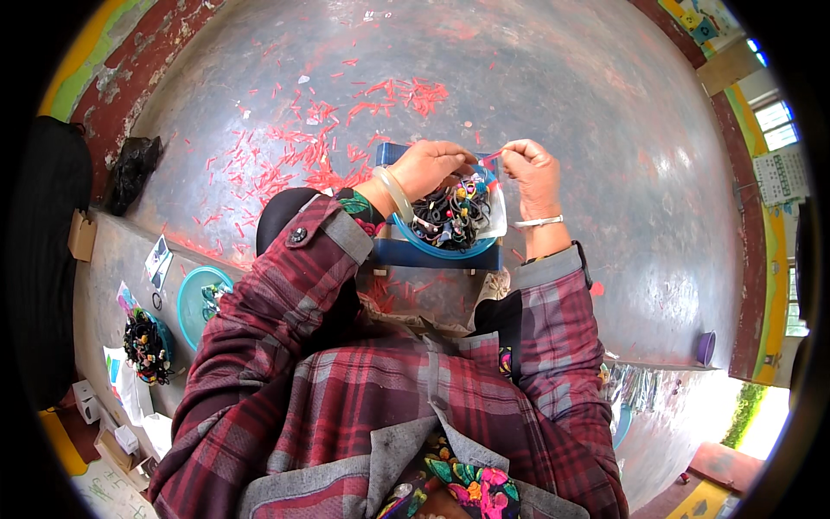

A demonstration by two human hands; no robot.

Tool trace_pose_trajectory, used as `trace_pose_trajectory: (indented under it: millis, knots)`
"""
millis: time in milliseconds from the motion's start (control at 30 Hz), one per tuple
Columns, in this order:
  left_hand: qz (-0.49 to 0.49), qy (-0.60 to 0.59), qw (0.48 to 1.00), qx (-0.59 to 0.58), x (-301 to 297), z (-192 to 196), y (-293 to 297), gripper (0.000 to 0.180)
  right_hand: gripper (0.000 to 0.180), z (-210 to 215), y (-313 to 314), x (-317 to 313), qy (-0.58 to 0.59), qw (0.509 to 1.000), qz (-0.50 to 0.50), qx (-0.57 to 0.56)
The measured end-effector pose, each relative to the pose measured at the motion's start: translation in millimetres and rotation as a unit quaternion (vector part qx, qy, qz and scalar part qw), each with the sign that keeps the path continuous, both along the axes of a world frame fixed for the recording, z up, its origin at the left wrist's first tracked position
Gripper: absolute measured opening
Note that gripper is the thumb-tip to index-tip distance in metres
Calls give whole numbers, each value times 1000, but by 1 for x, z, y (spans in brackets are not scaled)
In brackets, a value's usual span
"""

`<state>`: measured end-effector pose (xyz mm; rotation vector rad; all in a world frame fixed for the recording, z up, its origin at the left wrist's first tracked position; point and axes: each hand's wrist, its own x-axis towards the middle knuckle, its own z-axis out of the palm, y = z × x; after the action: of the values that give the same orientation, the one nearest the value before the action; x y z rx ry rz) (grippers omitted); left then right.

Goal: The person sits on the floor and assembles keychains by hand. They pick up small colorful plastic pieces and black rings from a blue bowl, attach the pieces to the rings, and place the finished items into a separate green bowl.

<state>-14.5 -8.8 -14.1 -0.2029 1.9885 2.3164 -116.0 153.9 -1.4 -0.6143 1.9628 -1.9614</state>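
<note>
I see the strip (pixel 493 157) by the bowl's (pixel 447 253) far edge, roughly crosswise; right hand (pixel 531 170) nearer, pinched on it. Left hand (pixel 425 170) just beside, can't tell its grip.

Person's jacket (pixel 346 381): maroon-grey plaid | dark button (pixel 298 234): jacket's left sleeve (pixel 277 272) | pale bangle (pixel 396 197), white bracelet (pixel 540 222): beyond jacket's cuffs (pixel 545 266) | floral shirt (pixel 474 484): under jacket

Daylight pours in from the gridded window (pixel 775 124) between two and three o'clock and from a blown-out opening (pixel 772 424) near four. Glare whitens the concrete floor (pixel 666 311) around three — while the black shape (pixel 59 259) at nine loses its detail. The black cord loops (pixel 445 216) near centre look fairly sharp; fisheye distortion bends the walls (pixel 105 95) toward a black rim.
</note>
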Motion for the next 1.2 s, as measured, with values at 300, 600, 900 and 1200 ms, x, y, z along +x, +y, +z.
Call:
trace_pose_trajectory:
  millis: [300,600,900,1200]
  knots:
    - [65,-30,989,131,2,6,-10,27,7,-1,45,-64,-31,993,-96,61]
    - [78,-31,989,126,1,4,-10,27,9,-45,93,-112,102,922,-100,359]
    - [76,-37,990,116,0,7,-6,26,15,-82,134,-147,80,933,-108,334]
    - [71,-34,991,107,-1,5,-4,27,64,-72,146,-141,-1,888,-178,425]
